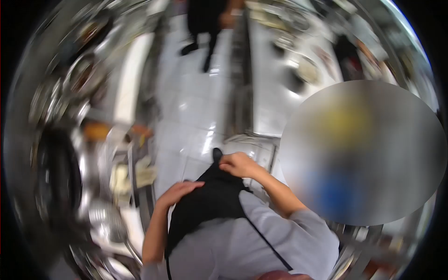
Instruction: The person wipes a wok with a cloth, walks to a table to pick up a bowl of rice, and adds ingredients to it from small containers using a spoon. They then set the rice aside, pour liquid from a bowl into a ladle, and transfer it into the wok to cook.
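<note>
My left hand (182,190) lies against the side of the black apron (210,200), its fingers stretched out and nothing seen in them. At the front of the apron, my right hand (236,164) is closed, with its fingers curled in. Whether it pinches the cloth or anything else is hidden. The tip of a dark shoe (217,155) shows just beyond the apron.
A tiled aisle (186,107) runs ahead, where another person in dark clothes (205,18) stands. Left is a counter with a metal skimmer (107,224) and a dark round pan (58,175). Right stands a steel table (266,107) with a bowl (305,70). A blurred oval hides the right side.
</note>
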Tool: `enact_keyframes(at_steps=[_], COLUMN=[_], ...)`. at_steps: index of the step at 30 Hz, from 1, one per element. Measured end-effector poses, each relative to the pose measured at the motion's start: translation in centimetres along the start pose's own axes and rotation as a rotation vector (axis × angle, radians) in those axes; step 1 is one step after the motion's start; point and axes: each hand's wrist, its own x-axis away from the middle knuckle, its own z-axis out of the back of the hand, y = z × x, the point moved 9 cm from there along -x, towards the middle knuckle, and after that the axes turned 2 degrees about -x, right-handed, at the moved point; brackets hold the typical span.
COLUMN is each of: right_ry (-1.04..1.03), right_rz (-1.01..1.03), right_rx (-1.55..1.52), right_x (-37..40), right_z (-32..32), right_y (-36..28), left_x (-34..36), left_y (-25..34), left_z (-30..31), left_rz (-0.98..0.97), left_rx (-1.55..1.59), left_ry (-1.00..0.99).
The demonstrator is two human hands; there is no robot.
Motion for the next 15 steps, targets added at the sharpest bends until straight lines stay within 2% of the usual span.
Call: enact_keyframes(at_steps=[2, 4, 5, 7, 10, 13, 15], right_ry=[-0.048, -0.085, -0.166, -0.247, -0.345, -0.467, -0.651], right_rz=[0.026, 0.059, 0.087, 0.092, 0.346, 0.441, 0.517], right_rx=[-0.011, -0.062, -0.054, -0.024, -0.019, 0.137, 0.085], right_x=[-1.4, -3.7, -4.9, -7.0, -10.3, -13.6, -15.6], right_z=[1.6, 1.7, 0.7, 0.9, 0.3, -2.0, -6.1], right_y=[-1.4, -1.5, -2.2, -2.7, -7.8, -12.0, -13.2], left_x=[-1.0, -1.1, -0.7, 0.4, 1.9, 4.6, 6.2], left_y=[-0.6, -2.0, -2.5, -2.4, -2.2, -2.2, -2.7], left_z=[1.8, 3.9, 4.7, 5.1, 5.6, 5.7, 5.5], left_rz=[-0.027, -0.006, 0.023, 0.018, 0.001, -0.028, -0.015], left_rx=[0.081, -0.005, -0.069, -0.034, -0.023, -0.088, -0.115], left_ry=[0.229, 0.450, 0.564, 0.739, 0.900, 1.084, 1.187])
